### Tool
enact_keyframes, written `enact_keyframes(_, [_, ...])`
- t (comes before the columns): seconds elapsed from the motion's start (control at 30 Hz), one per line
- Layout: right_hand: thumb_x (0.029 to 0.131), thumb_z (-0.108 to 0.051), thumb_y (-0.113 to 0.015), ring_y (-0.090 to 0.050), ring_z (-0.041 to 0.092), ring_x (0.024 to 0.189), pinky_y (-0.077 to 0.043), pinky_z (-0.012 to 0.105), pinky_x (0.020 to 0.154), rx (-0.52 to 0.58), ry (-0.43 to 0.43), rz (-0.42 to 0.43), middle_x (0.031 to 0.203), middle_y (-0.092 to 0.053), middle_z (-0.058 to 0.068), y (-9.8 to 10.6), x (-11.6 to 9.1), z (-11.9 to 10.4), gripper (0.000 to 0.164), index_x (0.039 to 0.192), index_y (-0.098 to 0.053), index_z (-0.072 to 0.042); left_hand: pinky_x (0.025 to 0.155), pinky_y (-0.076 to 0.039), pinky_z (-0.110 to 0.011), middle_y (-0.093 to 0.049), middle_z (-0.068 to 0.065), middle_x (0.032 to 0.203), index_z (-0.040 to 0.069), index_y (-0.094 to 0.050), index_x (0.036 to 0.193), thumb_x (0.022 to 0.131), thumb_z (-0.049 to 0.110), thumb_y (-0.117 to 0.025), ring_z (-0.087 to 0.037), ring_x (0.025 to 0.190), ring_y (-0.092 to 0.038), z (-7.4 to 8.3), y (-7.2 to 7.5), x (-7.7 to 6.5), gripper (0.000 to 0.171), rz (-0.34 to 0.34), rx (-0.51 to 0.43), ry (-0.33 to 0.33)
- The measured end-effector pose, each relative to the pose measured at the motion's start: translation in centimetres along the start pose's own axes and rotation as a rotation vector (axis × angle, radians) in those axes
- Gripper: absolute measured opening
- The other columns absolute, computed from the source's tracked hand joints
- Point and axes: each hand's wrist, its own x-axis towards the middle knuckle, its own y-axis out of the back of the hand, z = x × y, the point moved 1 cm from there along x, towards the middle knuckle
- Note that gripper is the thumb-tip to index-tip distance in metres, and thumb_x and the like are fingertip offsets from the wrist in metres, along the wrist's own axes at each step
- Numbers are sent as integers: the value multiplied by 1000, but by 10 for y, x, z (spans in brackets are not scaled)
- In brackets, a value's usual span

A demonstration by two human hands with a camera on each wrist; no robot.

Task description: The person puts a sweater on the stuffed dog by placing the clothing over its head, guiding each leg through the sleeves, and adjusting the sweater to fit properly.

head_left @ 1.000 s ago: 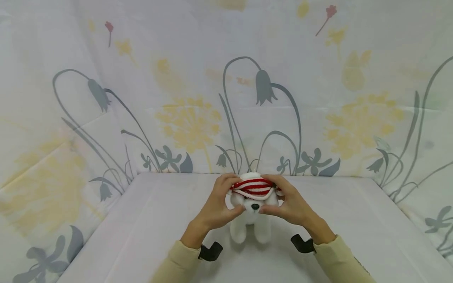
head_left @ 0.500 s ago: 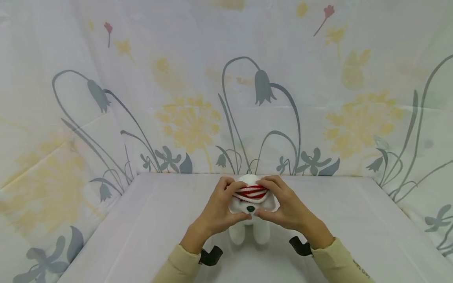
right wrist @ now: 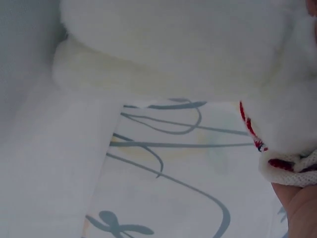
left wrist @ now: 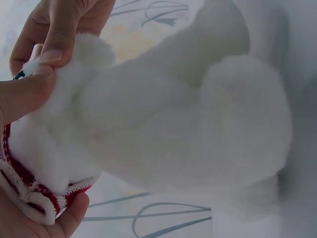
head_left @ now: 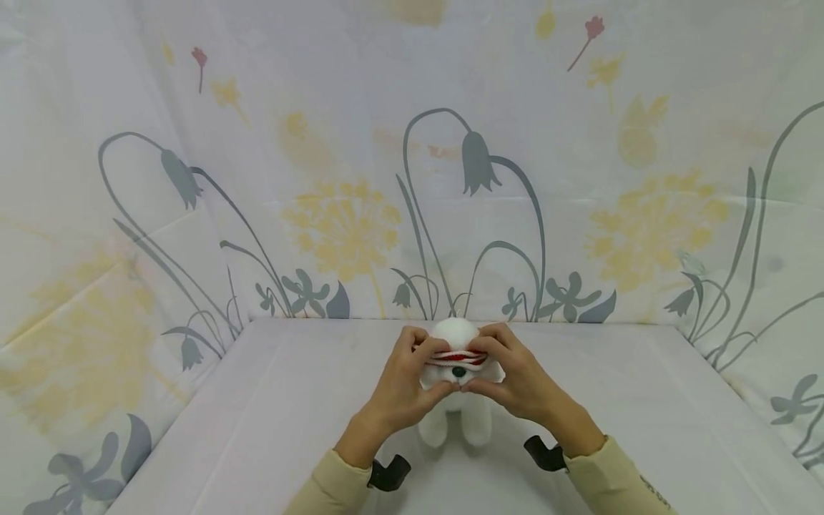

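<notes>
A white plush dog with a dark nose stands on the white table, facing me. Around its head runs a red-and-white striped knitted band, bunched just above the nose and covering the eyes. My left hand holds the band at one side, fingers curled over it and thumb below the nose. On the other side my right hand grips it the same way. The thumbs nearly meet at the muzzle. The left wrist view shows the band's knitted edge between fingers and plush; the right wrist view shows its folded white rim.
The white table ends at a floral cloth backdrop close behind the dog. More of that cloth rises along the left and right sides. A black strap piece sticks out at each wrist, beside the beige sleeves.
The band has been folded narrower and sits lower, baring more of the white crown. Both hands have drawn inward, their fingers more curled and thumbs closer together. The dog's legs have stayed put.
</notes>
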Motion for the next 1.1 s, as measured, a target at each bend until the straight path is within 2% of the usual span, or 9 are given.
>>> enact_keyframes(0.23, [74,-24,-81,-50,19,108,-42,19,92,-36,20,7,115,-47,7,-3,2,-3,38,104,-59,-13,84,-47,-33,-42,-8,108,15,-56,104,74,15,-83,-20,102,-46,2,-3,0,40,25,27,-24])
enact_keyframes(0.37, [84,-33,-73,-51,21,109,-43,20,92,-75,33,9,114,-46,8,-4,3,-5,31,101,-58,-12,84,-48,-34,-43,-9,109,13,-56,102,74,12,-81,-20,100,-49,4,-5,0,38,41,60,-32])
enact_keyframes(0.5, [91,-40,-59,-53,21,106,-45,21,89,-110,39,12,113,-46,9,-5,4,-7,30,99,-57,-11,83,-49,-33,-43,-10,109,11,-55,101,77,12,-79,-20,96,-50,6,-6,0,33,50,111,-48])
enact_keyframes(0.67, [92,-41,-56,-54,22,105,-48,27,87,-139,33,7,112,-46,8,-5,3,-7,30,98,-57,-11,81,-49,-33,-45,-12,109,10,-54,98,79,12,-78,-22,93,-52,8,-7,0,31,77,156,-84])
enact_keyframes(0.8, [93,-42,-53,-54,22,105,-51,34,83,-143,36,3,112,-46,9,-5,4,-8,31,99,-58,-12,82,-50,-34,-46,-13,110,10,-53,98,77,11,-79,-22,97,-53,8,-8,0,33,102,121,-81])
enact_keyframes(0.93, [94,-41,-53,-53,23,107,-49,32,86,-121,46,32,113,-46,10,-6,4,-8,31,99,-57,-11,84,-50,-35,-46,-12,111,10,-53,95,75,6,-79,-22,100,-53,7,-9,0,33,124,29,-27])
enact_keyframes(1.0, [93,-36,-58,-50,28,114,-46,29,93,-87,51,47,114,-44,13,-8,4,-8,27,99,-57,-9,85,-50,-36,-46,-11,111,10,-54,93,73,3,-80,-22,101,-54,7,-10,0,34,137,-19,3])
enact_keyframes(1.1, [87,-20,-70,-43,35,124,-38,26,102,-23,39,53,117,-42,16,-10,5,-10,24,101,-55,-7,85,-50,-36,-46,-11,110,9,-54,90,70,-1,-81,-21,101,-54,7,-10,1,35,161,-65,29])
